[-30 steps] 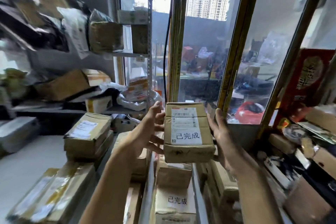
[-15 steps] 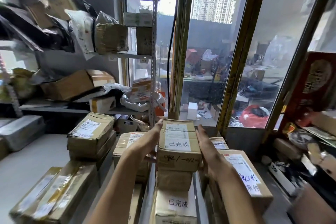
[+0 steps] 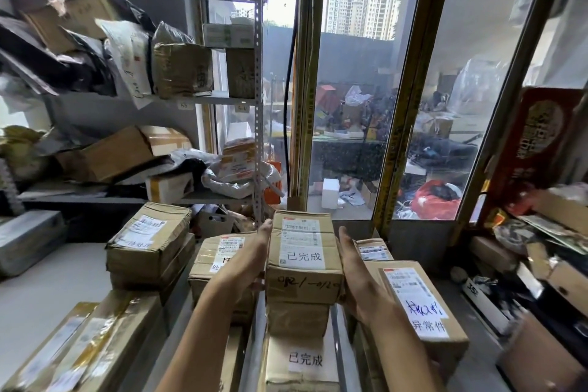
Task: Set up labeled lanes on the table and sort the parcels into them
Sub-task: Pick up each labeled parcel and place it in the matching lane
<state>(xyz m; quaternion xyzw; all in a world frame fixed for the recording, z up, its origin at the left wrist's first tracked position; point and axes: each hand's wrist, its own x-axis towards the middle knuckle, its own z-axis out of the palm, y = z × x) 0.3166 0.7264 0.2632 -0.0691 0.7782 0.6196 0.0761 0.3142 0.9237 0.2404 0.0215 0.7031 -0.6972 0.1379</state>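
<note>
Brown cardboard, taped and labelled: the parcel [image 3: 304, 256] sits on top of a stack of two other boxes [image 3: 299, 321] in the middle lane, its long axis running away from the person toward the window [image 3: 353, 89]. Its white shipping label [image 3: 302, 242] faces up, with the printed characters at the near end reading upright to the person.

The left hand [image 3: 246, 259] lies flat against the parcel's left side, its fingers [image 3: 264, 232] straight and pointing forward along the box. The right hand [image 3: 353, 267] presses the opposite side the same way, so the parcel lies squeezed between the two palms; neither hand curls over the top.

To the right, a larger labelled box [image 3: 420, 305] with blue handwriting lies just beside the right wrist. To the left stand further taped boxes [image 3: 149, 239], with a metal shelf [image 3: 203, 99] of packages behind them.
</note>
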